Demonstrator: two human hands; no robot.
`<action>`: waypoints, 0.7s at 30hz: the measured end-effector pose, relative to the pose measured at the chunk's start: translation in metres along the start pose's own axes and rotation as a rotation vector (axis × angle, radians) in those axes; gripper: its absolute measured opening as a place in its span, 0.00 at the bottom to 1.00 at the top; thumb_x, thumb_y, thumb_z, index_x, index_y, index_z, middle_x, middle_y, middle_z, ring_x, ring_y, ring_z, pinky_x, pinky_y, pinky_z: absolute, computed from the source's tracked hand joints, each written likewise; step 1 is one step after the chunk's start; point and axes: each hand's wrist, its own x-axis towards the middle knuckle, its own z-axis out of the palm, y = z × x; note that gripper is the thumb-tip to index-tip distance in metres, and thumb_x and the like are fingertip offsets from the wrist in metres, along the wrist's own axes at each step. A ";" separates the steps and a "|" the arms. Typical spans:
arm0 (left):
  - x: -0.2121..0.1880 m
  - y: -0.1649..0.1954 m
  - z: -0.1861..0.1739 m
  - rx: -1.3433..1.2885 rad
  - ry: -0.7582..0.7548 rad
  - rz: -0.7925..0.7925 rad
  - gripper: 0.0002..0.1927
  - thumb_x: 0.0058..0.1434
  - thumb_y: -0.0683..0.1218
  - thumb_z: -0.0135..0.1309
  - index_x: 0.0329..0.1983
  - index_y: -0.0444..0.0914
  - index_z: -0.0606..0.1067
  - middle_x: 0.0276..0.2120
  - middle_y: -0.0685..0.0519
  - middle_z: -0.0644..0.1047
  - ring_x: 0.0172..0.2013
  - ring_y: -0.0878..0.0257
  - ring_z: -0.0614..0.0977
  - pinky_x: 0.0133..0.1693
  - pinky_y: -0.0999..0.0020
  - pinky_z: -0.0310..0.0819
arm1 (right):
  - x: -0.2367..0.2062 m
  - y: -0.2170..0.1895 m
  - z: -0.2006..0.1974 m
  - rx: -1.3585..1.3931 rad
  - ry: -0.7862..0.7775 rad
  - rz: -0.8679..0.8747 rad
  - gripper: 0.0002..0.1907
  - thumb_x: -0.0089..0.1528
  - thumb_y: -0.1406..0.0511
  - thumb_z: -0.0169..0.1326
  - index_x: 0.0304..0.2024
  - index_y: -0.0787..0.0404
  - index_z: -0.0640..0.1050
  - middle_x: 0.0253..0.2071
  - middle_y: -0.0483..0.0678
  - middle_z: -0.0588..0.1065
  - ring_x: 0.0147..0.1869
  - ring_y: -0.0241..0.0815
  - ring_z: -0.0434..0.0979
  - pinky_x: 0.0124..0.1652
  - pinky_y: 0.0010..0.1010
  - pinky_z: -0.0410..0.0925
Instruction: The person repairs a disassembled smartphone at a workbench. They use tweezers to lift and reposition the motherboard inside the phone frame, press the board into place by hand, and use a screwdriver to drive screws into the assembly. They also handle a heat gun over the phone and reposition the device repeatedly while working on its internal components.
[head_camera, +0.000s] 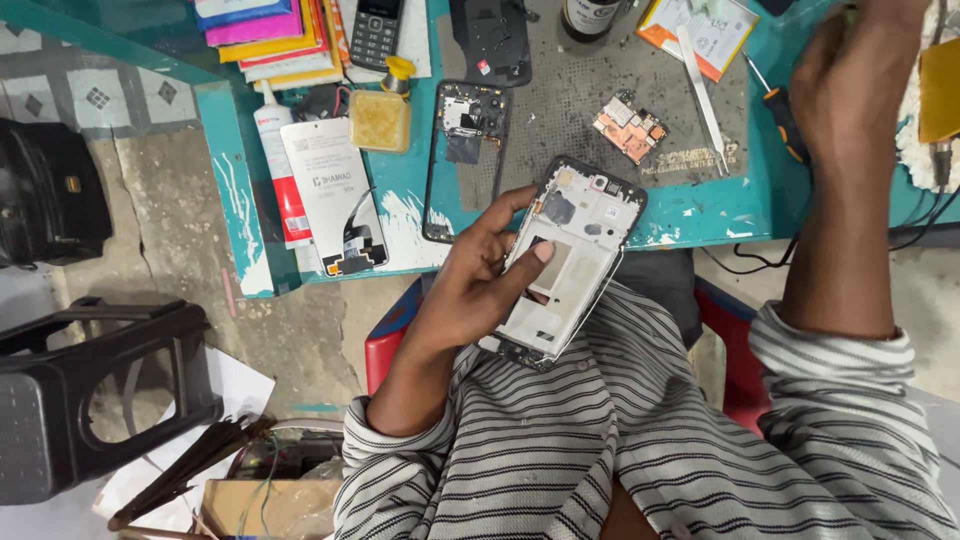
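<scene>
My left hand (470, 285) holds an opened phone frame (580, 235), white inside with a dark rim, over my lap; my thumb presses its middle. My right hand (850, 80) is raised over the far right of the teal table (700, 215), its fingers curled near the top edge of the view; whether it holds anything is hidden. A screwdriver with an orange and black handle (783, 115) lies just left of that hand. A copper-coloured circuit board (628, 127) and white tweezers (703, 95) lie on the grey mat (560, 110).
On the table lie a second black phone frame (462, 160), a black back cover (492, 40), a button phone (376, 32), a white display panel (335, 195), a glue tube (280, 170), a yellow sponge box (379, 120). A black stool (95, 395) stands at left.
</scene>
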 end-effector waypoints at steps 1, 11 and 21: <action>0.001 0.001 0.000 -0.012 -0.013 0.023 0.25 0.72 0.36 0.50 0.71 0.30 0.61 0.51 0.48 0.79 0.48 0.68 0.80 0.47 0.74 0.76 | -0.003 -0.001 -0.002 0.107 0.018 0.026 0.18 0.66 0.80 0.45 0.58 0.73 0.69 0.54 0.64 0.70 0.58 0.61 0.70 0.59 0.43 0.65; 0.008 0.006 0.007 -0.004 -0.072 0.016 0.25 0.73 0.36 0.49 0.71 0.29 0.61 0.49 0.47 0.80 0.47 0.69 0.80 0.48 0.75 0.75 | -0.025 -0.003 -0.023 0.551 0.127 0.218 0.34 0.76 0.47 0.51 0.27 0.64 0.60 0.21 0.45 0.60 0.22 0.36 0.56 0.26 0.28 0.47; 0.007 0.003 0.008 0.047 -0.080 0.022 0.26 0.73 0.36 0.49 0.73 0.30 0.61 0.50 0.47 0.80 0.49 0.70 0.79 0.49 0.77 0.73 | -0.008 -0.064 -0.060 0.331 -0.124 0.162 0.20 0.81 0.57 0.43 0.43 0.67 0.72 0.30 0.49 0.69 0.32 0.39 0.69 0.33 0.29 0.57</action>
